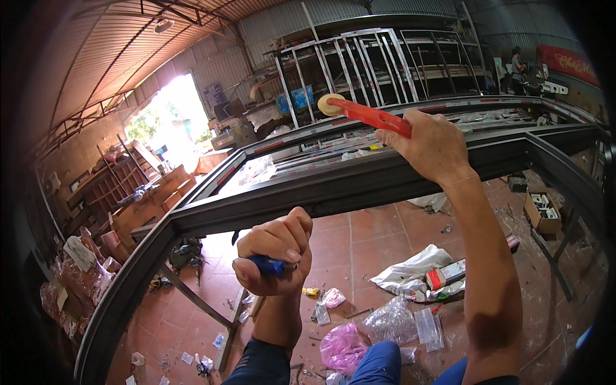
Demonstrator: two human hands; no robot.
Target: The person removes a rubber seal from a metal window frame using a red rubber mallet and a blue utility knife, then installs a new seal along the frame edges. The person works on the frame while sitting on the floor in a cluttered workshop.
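Observation:
In front of me lies a large dark metal frame [276,200], its near bar crossing the view from side to side. Fingers wrapped round a blue-handled tool [268,265], my left hand [277,249] is closed just below and in front of that bar; most of the tool is hidden. My right hand [431,146] grips a red tool [375,117] by its handle, above the bar. Its round cream-coloured head points left, raised clear of the frame. Whether that head is a mallet face or a roller, I cannot tell.
Plastic wrap [393,319], a pink bag [343,346] and a white sack [414,266] litter the tiled floor under the frame. An open carton [543,215] sits at right. Wooden pieces [154,196] crowd the left side. Behind stands a silver barred frame [350,67]; a person [517,61] is far right.

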